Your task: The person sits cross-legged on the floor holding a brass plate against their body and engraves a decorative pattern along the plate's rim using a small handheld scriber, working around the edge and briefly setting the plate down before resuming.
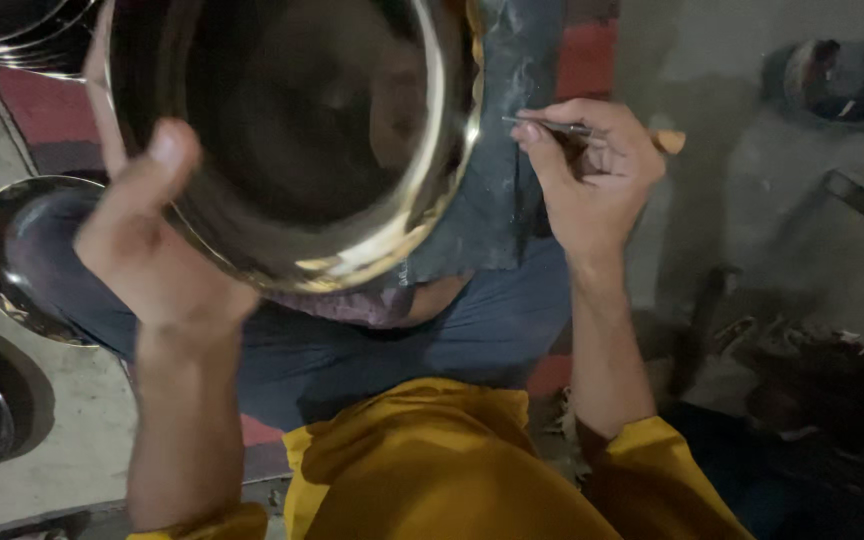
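Left hand (157,255) has a closed grip on the rim of a big shiny metal bowl (292,130), thumb up over the edge, holding it tilted up over the lap so you look straight inside; it's empty, just dark reflections. Right of the bowl, the right hand (592,180) is pinched shut around a thin metal tool (547,125) with a pale handle end, its tip just beside the bowl's rim over a dark cloth (507,190). Left of the bowl, a flat shiny plate (12,255) lies on the floor (62,440), and more stacked metal bowls (12,35) sit up at the corner. Far right of the bowl there's a dark cluttered heap I can't make out.
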